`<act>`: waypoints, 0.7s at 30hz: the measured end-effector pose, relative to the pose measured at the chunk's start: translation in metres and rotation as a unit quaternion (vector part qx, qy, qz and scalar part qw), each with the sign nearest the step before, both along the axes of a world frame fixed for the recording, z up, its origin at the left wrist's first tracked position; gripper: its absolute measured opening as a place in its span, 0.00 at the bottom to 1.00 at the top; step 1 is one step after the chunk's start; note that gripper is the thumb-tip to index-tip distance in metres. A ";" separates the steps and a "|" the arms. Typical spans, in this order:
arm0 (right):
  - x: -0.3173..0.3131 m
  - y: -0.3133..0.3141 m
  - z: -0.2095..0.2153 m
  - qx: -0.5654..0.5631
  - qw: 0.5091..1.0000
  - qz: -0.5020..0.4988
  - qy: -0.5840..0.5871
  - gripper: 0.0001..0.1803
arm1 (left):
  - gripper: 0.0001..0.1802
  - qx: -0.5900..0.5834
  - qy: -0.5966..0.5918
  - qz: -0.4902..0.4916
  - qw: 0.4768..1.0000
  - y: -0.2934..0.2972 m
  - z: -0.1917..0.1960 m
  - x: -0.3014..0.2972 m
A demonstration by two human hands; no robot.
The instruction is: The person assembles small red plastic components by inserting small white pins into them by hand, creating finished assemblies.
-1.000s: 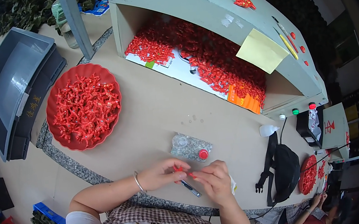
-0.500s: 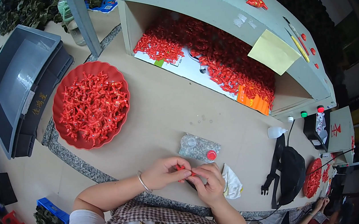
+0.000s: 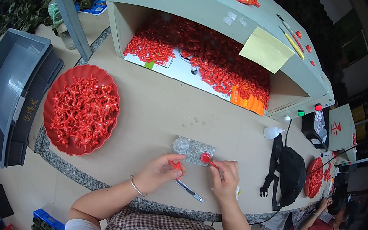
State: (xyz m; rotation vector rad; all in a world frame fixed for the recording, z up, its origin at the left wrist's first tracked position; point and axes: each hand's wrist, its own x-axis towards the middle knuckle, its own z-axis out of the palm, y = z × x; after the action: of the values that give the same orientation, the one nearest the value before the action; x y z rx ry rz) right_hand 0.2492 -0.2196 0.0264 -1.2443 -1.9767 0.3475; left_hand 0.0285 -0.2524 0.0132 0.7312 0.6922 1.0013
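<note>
Hands parted slightly since earlier frame; right hand [image 3: 225, 177] now out over clear tray [image 3: 193, 149], pinching thin red piece [image 3: 211, 162] by red cap [image 3: 205, 158]. Left hand [image 3: 158, 172] pinches small red part [image 3: 176, 165], just beside tray. Pen [image 3: 189, 190] on table [image 3: 156, 114] between hands, near front edge. Red bowl [image 3: 81, 110] of red parts near left edge. Grey crates [image 3: 8, 90] beyond. Box [image 3: 211, 33] at back, heaped with red parts.

Your left hand [image 3: 158, 173] is curled, fingertips pinched together; your right hand [image 3: 224, 176] is loosely closed with its forefinger pointing forward, both forearms bent inward
</note>
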 end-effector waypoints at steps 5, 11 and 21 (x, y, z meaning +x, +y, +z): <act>-0.002 0.003 -0.007 0.013 0.999 0.007 -0.032 0.11 | 0.19 -0.012 0.012 0.010 1.000 0.001 0.001 -0.002; -0.005 0.003 -0.007 0.022 0.998 0.010 -0.064 0.10 | 0.19 -0.011 0.018 0.003 1.000 0.002 0.002 -0.004; -0.005 0.002 -0.014 0.076 0.990 0.024 -0.115 0.11 | 0.19 -0.017 0.015 0.005 1.000 0.001 -0.002 -0.005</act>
State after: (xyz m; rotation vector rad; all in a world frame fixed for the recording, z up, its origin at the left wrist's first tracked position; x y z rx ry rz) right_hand 0.2443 -0.2175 0.0128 -1.1854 -2.1861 0.0763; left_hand 0.0232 -0.2513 0.0111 0.7141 0.7378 0.9873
